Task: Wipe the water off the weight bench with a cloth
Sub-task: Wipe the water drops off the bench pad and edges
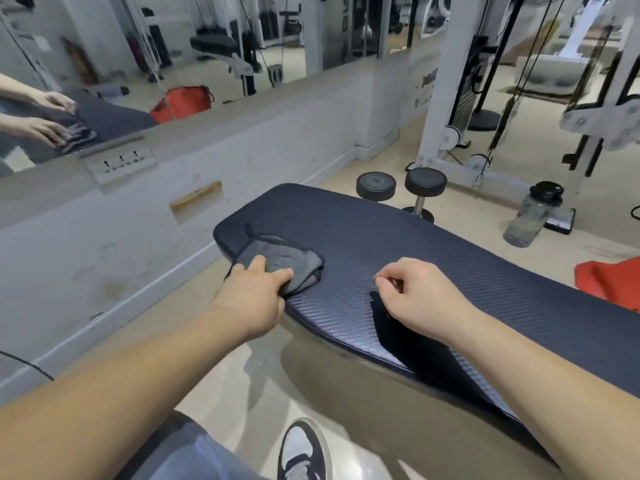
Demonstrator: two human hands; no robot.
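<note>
A dark blue padded weight bench (433,258) with a woven texture runs from the centre to the lower right. A grey cloth (284,259) lies bunched on its left end. My left hand (256,289) grips the near edge of the cloth, thumb and fingers curled into the fabric. My right hand (415,292) hovers just above or rests on the bench pad to the right of the cloth, fingers loosely curled, holding nothing. I cannot make out water on the pad.
A low wall with a mirror (173,64) stands to the left. Two dumbbells (398,188) stand on the floor beyond the bench, and a clear water bottle (533,216) at the right. A cable machine (485,98) is behind, a red bag (609,278) at the right edge.
</note>
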